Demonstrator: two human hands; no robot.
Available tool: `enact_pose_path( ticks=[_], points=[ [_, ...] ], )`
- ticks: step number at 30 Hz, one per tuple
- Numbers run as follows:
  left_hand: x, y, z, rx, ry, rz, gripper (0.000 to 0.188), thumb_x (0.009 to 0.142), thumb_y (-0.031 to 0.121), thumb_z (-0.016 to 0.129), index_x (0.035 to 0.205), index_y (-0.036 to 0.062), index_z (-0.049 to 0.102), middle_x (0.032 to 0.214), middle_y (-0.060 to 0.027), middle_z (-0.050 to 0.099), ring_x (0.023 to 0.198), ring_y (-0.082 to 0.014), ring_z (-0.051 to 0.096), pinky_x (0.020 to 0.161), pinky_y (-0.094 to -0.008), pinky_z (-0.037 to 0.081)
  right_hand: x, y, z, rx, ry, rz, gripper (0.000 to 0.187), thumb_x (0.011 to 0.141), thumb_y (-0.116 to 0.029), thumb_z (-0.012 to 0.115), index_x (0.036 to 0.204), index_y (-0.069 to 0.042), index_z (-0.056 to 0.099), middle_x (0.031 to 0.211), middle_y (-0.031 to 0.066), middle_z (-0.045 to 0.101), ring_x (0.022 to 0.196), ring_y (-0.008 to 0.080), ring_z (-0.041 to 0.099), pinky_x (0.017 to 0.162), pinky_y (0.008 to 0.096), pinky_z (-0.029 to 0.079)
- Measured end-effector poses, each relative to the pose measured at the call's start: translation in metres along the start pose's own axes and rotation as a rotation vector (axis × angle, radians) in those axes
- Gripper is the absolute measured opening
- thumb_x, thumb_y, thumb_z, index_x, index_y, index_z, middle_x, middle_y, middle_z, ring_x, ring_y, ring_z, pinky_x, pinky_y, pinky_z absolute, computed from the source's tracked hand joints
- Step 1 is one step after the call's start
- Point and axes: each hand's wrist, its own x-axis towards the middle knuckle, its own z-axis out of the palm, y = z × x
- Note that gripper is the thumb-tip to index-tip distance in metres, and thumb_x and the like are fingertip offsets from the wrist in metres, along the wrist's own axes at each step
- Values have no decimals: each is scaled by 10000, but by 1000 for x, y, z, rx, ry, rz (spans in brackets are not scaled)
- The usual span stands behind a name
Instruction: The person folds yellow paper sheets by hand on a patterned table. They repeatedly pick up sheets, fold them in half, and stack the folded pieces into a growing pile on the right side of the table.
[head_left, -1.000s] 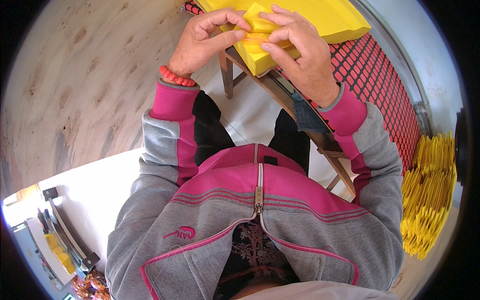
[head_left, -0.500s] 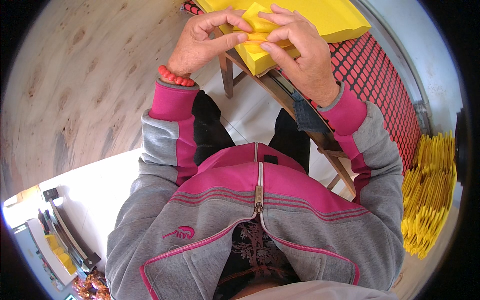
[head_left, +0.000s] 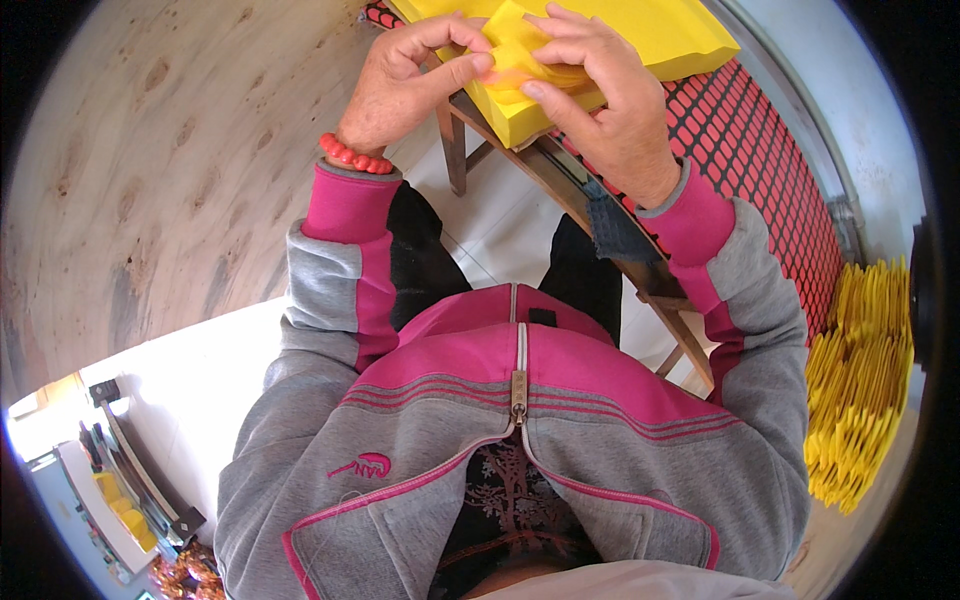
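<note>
At the top of the view is a folded piece of yellow paper [head_left: 517, 62] with a pointed upper flap, above a thick stack of yellow sheets [head_left: 675, 42]. My left hand [head_left: 405, 85] pinches the paper's left edge between thumb and index finger; a red bead bracelet [head_left: 353, 155] circles that wrist. My right hand [head_left: 622, 100] rests at the paper's right side, its thumb and fingers apart. Its thumb tip touches the lower part of the folds. The fingers partly hide how the paper is folded.
A wooden board [head_left: 170, 180] fills the left side. Red-and-black patterned covering [head_left: 745, 150] lies right of the yellow stack, over a wooden-legged stand [head_left: 455, 150]. Many folded yellow pieces [head_left: 860, 400] are packed together at the lower right. A dark cloth [head_left: 610, 228] hangs below my right wrist.
The fingers of my right hand have parted from their pinch on the middle fold. The paper between my hands now shows a raised, opened-out flap. My left hand keeps its pinch.
</note>
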Motion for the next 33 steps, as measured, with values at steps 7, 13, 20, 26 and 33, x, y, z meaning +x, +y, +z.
enact_pose_path(
  ticks=[7, 13, 20, 26, 33],
  points=[
    [1, -13, 3, -77, 131, 33, 129, 1015, 70, 646, 1126, 3, 642, 1049, -17, 691, 984, -99, 648, 872, -237, 501, 1, -35, -35, -36, -35, 50, 160, 862, -47, 762, 986, -33, 664, 1253, 158, 707, 1205, 325, 649, 1024, 396, 489],
    [4, -6, 22, -104, 279, 59, 115, 988, -4, 632, 1019, 76, 555, 903, 51, 605, 813, -39, 572, 738, -194, 454, -82, -99, -64, 249, -589, 206, 137, 852, -140, 743, 938, -92, 648, 1061, 47, 717, 923, 234, 698, 784, 345, 554],
    [9, -2, 24, -116, 301, 128, 91, 983, 3, 634, 1027, 64, 583, 893, 46, 601, 815, -47, 569, 743, -201, 457, -185, -66, -52, -126, -401, 574, 230, 851, -93, 755, 1038, -41, 632, 1127, 118, 683, 1023, 338, 666, 865, 394, 543],
    [4, -9, 11, 3, 158, 96, 44, 976, 16, 654, 968, 53, 631, 865, 34, 625, 786, -54, 573, 708, -205, 454, -234, -42, -39, -490, -554, 581, 356, 841, -113, 770, 1166, -28, 656, 1280, 123, 650, 1149, 344, 636, 934, 413, 528],
    [5, 7, 4, 179, -54, 152, 148, 965, 5, 612, 1059, 15, 726, 1031, -3, 698, 1031, -106, 619, 949, -262, 453, -268, -1, -40, -568, -622, 534, 148, 916, -88, 659, 1043, -24, 619, 1033, 133, 669, 920, 354, 668, 779, 439, 539]
  ],
)
